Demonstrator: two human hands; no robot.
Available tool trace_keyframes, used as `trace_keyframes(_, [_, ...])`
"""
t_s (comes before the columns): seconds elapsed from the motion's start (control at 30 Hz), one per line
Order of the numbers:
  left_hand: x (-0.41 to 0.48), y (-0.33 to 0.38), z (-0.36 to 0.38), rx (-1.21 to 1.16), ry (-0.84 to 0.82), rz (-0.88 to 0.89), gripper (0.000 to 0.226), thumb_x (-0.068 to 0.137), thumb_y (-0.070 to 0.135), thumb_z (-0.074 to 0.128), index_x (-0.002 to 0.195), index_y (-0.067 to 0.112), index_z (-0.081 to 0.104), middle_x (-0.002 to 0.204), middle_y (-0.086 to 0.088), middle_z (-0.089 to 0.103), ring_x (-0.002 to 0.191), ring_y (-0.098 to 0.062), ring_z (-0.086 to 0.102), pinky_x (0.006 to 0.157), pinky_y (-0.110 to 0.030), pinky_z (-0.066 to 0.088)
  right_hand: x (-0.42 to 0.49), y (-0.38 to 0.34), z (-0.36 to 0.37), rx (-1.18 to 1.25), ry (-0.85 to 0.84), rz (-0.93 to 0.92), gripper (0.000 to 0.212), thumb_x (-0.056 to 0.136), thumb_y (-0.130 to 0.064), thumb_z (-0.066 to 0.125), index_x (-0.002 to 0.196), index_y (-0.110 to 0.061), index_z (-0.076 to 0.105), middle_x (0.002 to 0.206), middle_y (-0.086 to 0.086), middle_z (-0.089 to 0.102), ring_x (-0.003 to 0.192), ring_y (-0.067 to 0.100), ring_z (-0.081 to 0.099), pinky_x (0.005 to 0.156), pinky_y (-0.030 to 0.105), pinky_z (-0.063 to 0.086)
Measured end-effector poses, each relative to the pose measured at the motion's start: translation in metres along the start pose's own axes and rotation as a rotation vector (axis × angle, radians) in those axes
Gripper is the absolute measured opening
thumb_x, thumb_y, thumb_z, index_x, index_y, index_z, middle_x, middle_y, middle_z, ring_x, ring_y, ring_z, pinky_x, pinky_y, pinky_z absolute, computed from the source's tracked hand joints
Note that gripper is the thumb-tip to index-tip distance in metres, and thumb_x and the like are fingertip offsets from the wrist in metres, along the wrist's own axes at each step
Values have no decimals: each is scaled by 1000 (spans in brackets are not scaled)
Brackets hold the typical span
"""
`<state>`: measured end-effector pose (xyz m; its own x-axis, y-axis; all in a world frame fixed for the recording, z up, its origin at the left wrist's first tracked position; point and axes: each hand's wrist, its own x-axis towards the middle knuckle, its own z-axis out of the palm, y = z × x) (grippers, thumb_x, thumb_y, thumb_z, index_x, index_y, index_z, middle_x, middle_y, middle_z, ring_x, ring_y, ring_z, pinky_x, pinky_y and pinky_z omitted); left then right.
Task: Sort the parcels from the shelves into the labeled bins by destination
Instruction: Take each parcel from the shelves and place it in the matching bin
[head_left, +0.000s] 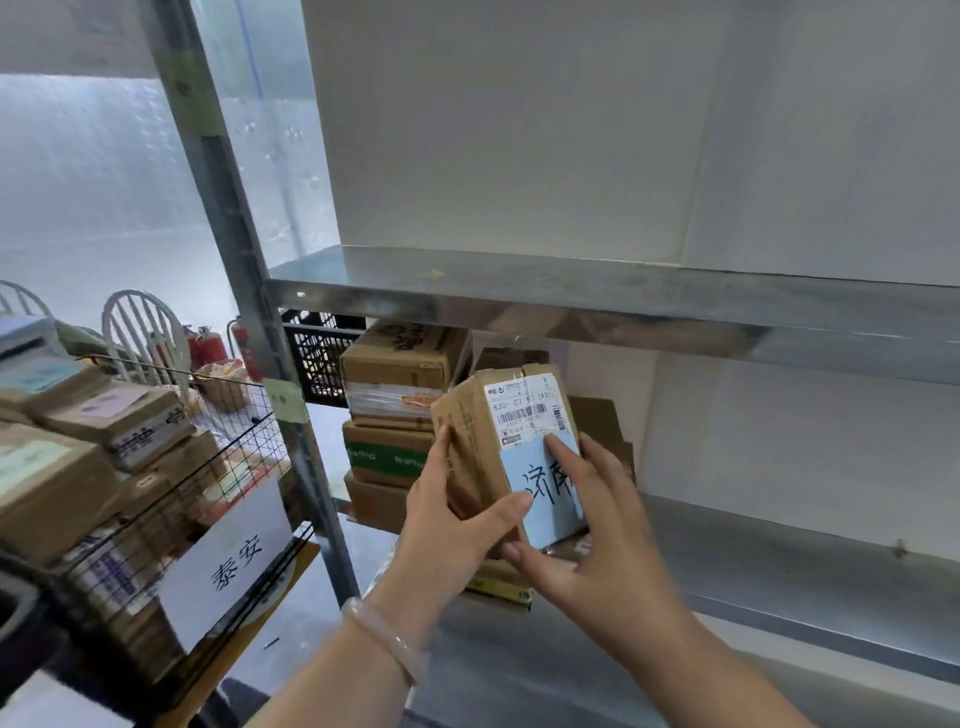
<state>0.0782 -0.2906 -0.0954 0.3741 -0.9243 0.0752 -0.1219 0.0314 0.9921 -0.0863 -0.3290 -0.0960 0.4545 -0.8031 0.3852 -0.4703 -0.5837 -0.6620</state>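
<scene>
Both hands are on one parcel, which stands upright over the lower shelf. Sweeping from the left, I see a wire bin packed with brown boxes and fronted by a white sign reading 泰安. Past the shelf post, a stack of boxes stands just behind and left of the parcel. Next, the left hand grips the parcel's left side, thumb across its front. A blue label handwritten 济南 covers the lower front. The right hand lays its index finger on that label, with the thumb at the bottom edge and the other fingers round the right edge.
</scene>
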Motion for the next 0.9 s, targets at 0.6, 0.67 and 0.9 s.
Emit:
trace_keyframes(0.6, [-119, -2, -214, -147, 492, -107, 82, 72, 33, 85, 137, 48, 39, 125, -1, 64, 96, -13, 72, 66, -24, 59, 6, -155, 169, 244, -339, -430, 85, 72, -59, 73, 136, -68, 19, 148, -43, -6, 139, -15, 3, 108, 20, 31])
trace_keyframes(0.67, [-138, -5, -245, -96, 539, -114, 93, 63, 52, 88, 139, 55, 34, 132, 2, 60, 103, -11, 69, 77, -28, 59, 2, -178, 191, 274, -363, -442, 83, 72, -60, 70, 138, -67, 19, 155, -33, 1, 144, -2, 11, 111, 32, 37])
trace_keyframes(0.9, [-210, -15, -347, 277, 747, -188, 97, 70, 69, 68, 149, 56, 14, 157, 9, 24, 143, -12, 27, 113, -42, 34, -13, -259, 265, 303, -452, -487, 82, 78, -55, 71, 139, -63, 17, 151, -33, 1, 132, -15, 5, 107, 20, 24])
